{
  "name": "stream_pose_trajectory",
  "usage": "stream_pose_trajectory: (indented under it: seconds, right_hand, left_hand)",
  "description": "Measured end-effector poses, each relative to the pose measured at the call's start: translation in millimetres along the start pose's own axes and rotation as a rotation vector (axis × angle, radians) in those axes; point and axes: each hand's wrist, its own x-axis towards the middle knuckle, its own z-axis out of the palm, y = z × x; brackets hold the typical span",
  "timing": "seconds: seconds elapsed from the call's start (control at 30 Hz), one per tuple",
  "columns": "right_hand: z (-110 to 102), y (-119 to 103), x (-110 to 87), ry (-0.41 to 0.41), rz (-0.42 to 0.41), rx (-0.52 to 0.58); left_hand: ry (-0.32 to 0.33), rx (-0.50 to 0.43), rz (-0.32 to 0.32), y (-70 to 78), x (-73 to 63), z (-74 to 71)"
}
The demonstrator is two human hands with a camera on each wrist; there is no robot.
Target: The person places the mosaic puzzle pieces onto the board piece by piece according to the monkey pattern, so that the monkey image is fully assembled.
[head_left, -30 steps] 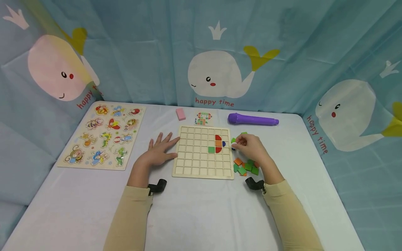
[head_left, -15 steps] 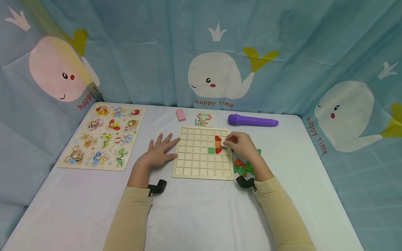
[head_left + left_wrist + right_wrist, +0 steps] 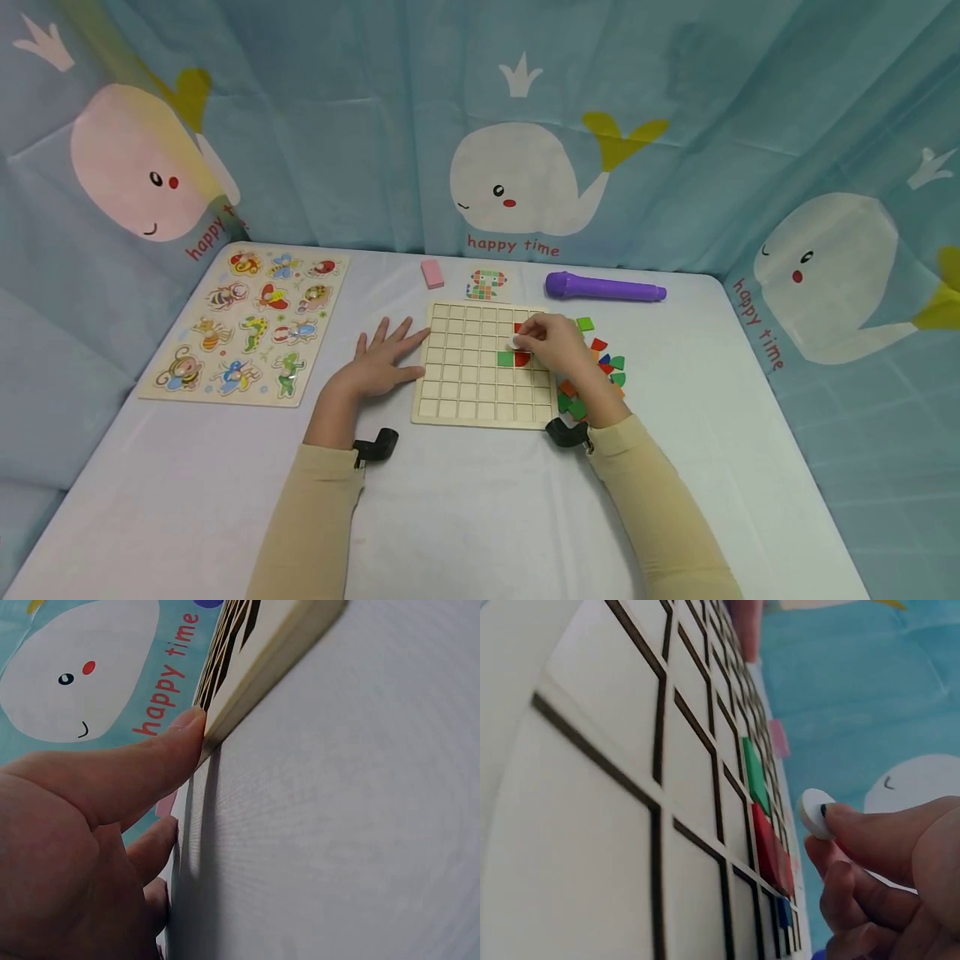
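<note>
A wooden grid board (image 3: 461, 379) lies on the white table. My left hand (image 3: 377, 364) rests with spread fingers at its left side, the thumb touching the board's edge. Between thumb and fingertips, my right hand (image 3: 558, 346) pinches a small white disc (image 3: 812, 812) with a black mark, held just above the board. Seated in the grid are a green square tile (image 3: 506, 358) and red pieces (image 3: 521, 359). A blue piece (image 3: 784, 912) also shows in the right wrist view. In the head view, my right hand covers part of this group.
Loose coloured pieces (image 3: 576, 408) lie right of the board, partly under my right forearm. Behind it are a pink block (image 3: 432, 273), a pattern card (image 3: 487, 284) and a purple microphone (image 3: 606, 288). An insect picture puzzle (image 3: 247, 329) lies at left.
My right hand has carried the white disc leftward from beside the loose pieces to over the coloured pieces on the board. My left hand has stayed in place.
</note>
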Motion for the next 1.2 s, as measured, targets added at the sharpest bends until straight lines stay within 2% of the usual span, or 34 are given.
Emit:
stream_pose_trajectory:
  seconds: [0.27,0.47,0.7,1.0,1.2]
  right_hand:
    - [14,-5,13.4,0.037,-0.047,-0.085]
    - [21,-8,18.8,0.002,-0.014,-0.114]
    - [22,-9,19.0,-0.020,0.016,-0.148]
    - [20,-11,14.9,-0.027,-0.020,-0.194]
    - [18,-11,13.5,-0.036,-0.017,-0.201]
  left_hand:
    - [0.001,-0.001,0.000,-1.3,0.5,-0.3]
    - [0.000,-0.008,0.002,-1.3,0.6,-0.9]
    - [-0.002,-0.002,0.001,-1.8,1.1,0.0]
    - [0.001,-0.004,0.001,-2.5,1.2,0.2]
    - [0.002,0.000,0.002,-3.7,2.0,1.1]
